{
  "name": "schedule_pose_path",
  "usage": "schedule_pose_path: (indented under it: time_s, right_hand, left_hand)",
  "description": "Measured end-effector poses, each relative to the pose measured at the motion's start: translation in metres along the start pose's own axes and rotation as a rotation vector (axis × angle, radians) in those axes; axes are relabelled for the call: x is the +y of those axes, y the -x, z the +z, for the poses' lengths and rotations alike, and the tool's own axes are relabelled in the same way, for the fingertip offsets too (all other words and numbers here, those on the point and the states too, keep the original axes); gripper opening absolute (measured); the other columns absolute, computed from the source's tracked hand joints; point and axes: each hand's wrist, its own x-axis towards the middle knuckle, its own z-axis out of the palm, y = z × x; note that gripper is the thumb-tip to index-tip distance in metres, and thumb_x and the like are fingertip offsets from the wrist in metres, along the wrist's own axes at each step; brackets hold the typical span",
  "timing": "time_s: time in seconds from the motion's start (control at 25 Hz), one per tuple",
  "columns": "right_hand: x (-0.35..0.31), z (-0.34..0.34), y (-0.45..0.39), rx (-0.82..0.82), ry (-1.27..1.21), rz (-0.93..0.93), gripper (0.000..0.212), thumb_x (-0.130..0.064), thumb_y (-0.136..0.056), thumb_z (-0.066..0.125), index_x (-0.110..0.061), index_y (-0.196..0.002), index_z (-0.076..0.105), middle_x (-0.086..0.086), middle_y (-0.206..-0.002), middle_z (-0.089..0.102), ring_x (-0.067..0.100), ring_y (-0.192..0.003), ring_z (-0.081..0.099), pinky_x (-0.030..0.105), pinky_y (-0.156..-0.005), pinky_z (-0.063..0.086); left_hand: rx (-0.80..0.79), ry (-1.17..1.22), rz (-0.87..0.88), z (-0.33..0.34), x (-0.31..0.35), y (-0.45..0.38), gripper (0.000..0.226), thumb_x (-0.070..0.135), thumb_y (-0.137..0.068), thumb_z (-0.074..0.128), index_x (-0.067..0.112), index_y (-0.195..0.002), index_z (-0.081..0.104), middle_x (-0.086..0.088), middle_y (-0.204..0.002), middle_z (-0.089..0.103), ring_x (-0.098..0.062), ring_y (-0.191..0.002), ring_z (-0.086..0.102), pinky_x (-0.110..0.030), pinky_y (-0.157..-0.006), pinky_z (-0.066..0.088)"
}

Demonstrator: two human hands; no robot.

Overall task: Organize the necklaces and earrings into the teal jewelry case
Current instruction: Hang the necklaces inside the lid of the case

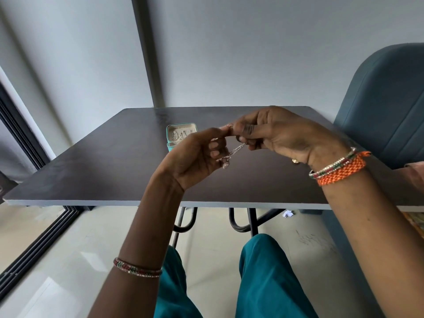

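At the far left a dark window frame [20, 143] runs down beside the dark tabletop [96, 171]. Toward the back of the tabletop, left of centre, the teal case [181, 136] stands open, its cream-lined lid raised and small pieces of jewelry [177, 134] showing inside; what they are is too small to tell. The left hand [195, 157] partly covers the case's lower right part. That hand is raised above the tabletop, palm turned toward the camera, its fingers [214, 146] curled and pinching a thin silver necklace [232, 152]. The chain runs slantwise between the two hands, and a small pendant hangs from its lower end, just under the left fingers. A beaded bangle [137, 268] sits on the left forearm.

The right hand [282, 134] meets the left at the fingertips, thumb and fingers curled and pinching the chain's upper end. Its wrist carries a beaded bangle and an orange woven band [339, 172]. A small gold piece [294, 160] lies on the tabletop just under that wrist. At the far right stands a blue chair [390, 106]. Below the tabletop edge, teal trousers [263, 278] cover the person's knees.
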Motion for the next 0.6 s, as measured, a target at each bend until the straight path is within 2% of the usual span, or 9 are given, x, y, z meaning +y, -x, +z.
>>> schedule_pose_path:
  time_s: [0.12,0.2,0.32,0.48,0.6]
  right_hand:
    - [0.002,0.007,-0.011,0.143,0.401,0.013,0.022,-0.023,-0.085,0.067,-0.003,-0.092,0.074,0.003,-0.078,0.068,0.013,-0.077,0.054,0.031,-0.071,0.044]
    - [0.005,0.013,-0.019,0.217,0.542,0.015,0.018,-0.027,-0.084,0.070,-0.010,-0.084,0.075,-0.001,-0.079,0.071,0.011,-0.080,0.060,0.030,-0.073,0.048]
    - [0.015,0.020,-0.035,0.371,0.454,-0.098,0.010,-0.020,-0.082,0.071,-0.012,-0.082,0.077,-0.004,-0.076,0.072,0.008,-0.076,0.066,0.028,-0.074,0.053]
    - [0.026,0.031,-0.068,0.591,0.354,-0.319,0.008,-0.017,-0.081,0.072,-0.011,-0.080,0.076,-0.010,-0.066,0.066,-0.003,-0.062,0.060,0.013,-0.064,0.047]
    - [0.033,0.042,-0.104,0.667,0.337,-0.402,0.007,-0.015,-0.081,0.071,-0.010,-0.079,0.076,-0.010,-0.069,0.066,-0.012,-0.060,0.057,0.005,-0.062,0.041]
  left_hand:
    - [0.108,-0.099,-0.040,-0.008,-0.008,-0.007,0.016,0.012,-0.088,0.052,0.012,-0.075,0.063,0.007,-0.050,0.046,-0.003,-0.045,0.043,-0.017,-0.049,0.038]
    - [0.196,-0.070,-0.018,-0.013,-0.012,-0.012,0.017,0.008,-0.093,0.050,0.009,-0.079,0.061,0.004,-0.054,0.054,-0.004,-0.048,0.048,-0.015,-0.046,0.040]
    - [0.329,-0.011,0.107,-0.022,-0.017,-0.018,0.015,0.003,-0.091,0.054,0.006,-0.077,0.060,0.001,-0.055,0.059,-0.003,-0.046,0.049,-0.013,-0.042,0.040]
    - [0.457,0.010,0.239,-0.034,-0.016,-0.035,0.012,0.004,-0.087,0.062,0.012,-0.083,0.054,0.001,-0.064,0.063,-0.004,-0.053,0.058,-0.014,-0.045,0.043]
    - [0.548,0.085,0.220,-0.049,-0.007,-0.049,0.020,0.004,-0.086,0.065,0.016,-0.089,0.049,-0.003,-0.077,0.063,-0.008,-0.060,0.063,-0.016,-0.047,0.048]
